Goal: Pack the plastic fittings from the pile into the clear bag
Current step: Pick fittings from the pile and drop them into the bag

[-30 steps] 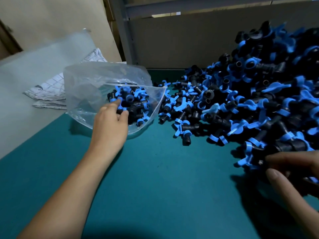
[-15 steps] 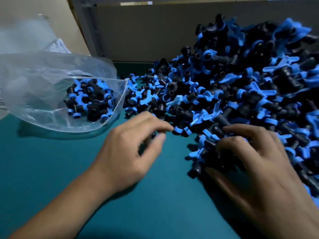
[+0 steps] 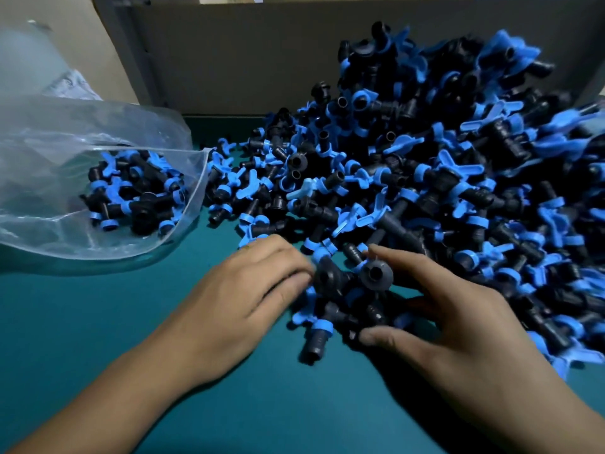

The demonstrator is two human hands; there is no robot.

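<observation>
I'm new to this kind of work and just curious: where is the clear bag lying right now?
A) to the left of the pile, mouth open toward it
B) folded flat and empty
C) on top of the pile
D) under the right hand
A: the clear bag lies left of the pile, its open mouth facing it, with fittings already inside.

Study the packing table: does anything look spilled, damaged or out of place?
Nothing stands out. The fittings pile is loose but on the table, and the clear bag lies open beside it, partly filled.
</observation>
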